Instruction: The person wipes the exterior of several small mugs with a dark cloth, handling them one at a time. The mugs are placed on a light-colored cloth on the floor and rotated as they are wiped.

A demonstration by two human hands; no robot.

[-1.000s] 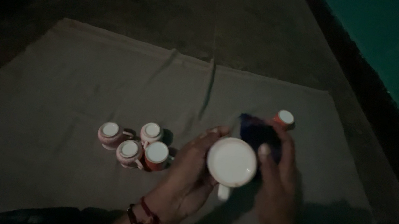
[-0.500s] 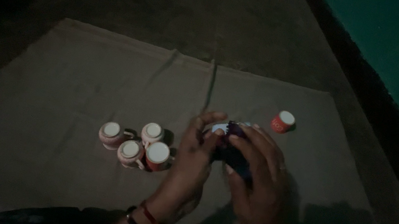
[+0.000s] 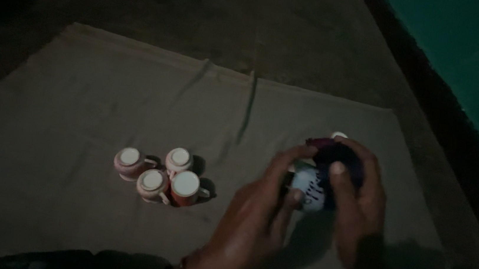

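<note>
Left hand [image 3: 253, 225] cradles a white ceramic mug with dark lettering [image 3: 309, 189], held in the air above the grey-brown floor cloth [image 3: 77, 94]. Right hand [image 3: 358, 194] presses a dark purple rag [image 3: 335, 156] over the mug's far side, thumb on top. Wiping goes best, by judgement, with the left grip firm and the mug turned against the rag. Four upturned red-and-white cups [image 3: 158, 176] cluster well apart to the left; a fifth is mostly hidden behind the right hand.

Scene very dim and grainy, corners falling to near black; hands motion-blurred; weak light from upper left casts soft shadows right of the upturned cups [image 3: 155, 173].
</note>
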